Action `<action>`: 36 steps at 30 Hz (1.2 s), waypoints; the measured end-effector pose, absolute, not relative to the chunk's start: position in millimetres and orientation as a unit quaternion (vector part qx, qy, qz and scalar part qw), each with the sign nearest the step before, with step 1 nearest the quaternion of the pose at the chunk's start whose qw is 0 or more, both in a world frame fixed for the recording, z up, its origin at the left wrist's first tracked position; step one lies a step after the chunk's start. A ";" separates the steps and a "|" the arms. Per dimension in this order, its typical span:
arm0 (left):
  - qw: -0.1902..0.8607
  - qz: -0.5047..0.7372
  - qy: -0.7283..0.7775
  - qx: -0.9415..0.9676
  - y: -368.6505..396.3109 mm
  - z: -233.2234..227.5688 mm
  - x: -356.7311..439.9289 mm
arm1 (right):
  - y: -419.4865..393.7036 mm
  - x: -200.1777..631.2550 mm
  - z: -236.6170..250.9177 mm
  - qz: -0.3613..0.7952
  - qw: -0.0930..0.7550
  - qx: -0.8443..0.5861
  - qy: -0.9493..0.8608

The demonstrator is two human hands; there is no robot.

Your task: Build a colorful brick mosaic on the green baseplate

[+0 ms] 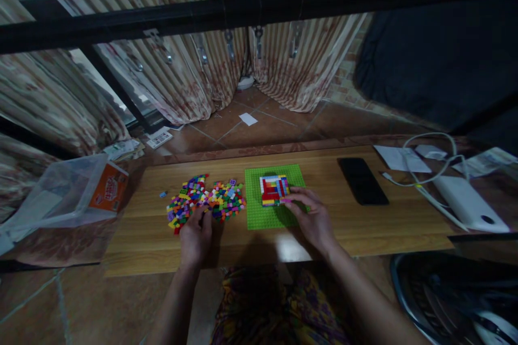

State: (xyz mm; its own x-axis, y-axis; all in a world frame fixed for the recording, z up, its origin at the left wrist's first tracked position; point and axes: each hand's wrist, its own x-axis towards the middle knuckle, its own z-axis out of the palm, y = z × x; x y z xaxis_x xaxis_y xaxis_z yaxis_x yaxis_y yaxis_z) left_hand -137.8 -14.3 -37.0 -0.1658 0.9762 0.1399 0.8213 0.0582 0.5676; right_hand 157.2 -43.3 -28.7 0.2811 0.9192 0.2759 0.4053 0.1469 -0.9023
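A black phone (pixel 362 180), white power bank (pixel 469 205) with cable (pixel 429 159), and plastic bag (pixel 60 194) lie about.

Green baseplate (pixel 275 210); multicoloured brick pile (pixel 206 202); striped beige curtains (pixel 194 75); black phone (pixel 362 180).

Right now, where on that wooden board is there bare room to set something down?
Bare wood lies between the green plate and the black phone, and along the near edge left of the left hand. It is crowded around the brick pile and by the cables.

dim room | striped curtains (pixel 194 81) | brown tiled floor (pixel 263 129) | wooden board (pixel 137 237)
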 end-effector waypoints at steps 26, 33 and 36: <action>0.123 0.286 0.707 0.635 -14.2 -43.5 -138.3 | -28.6 154.0 -51.2 0.313 0.578 -0.600 -0.457; 0.123 0.284 0.709 0.633 -14.8 -41.9 -137.6 | -32.9 163.4 -42.2 0.153 0.491 -0.618 -0.595; 0.120 0.283 0.709 0.635 -14.6 -42.7 -137.9 | -34.0 167.1 -34.4 0.118 0.451 -0.614 -0.637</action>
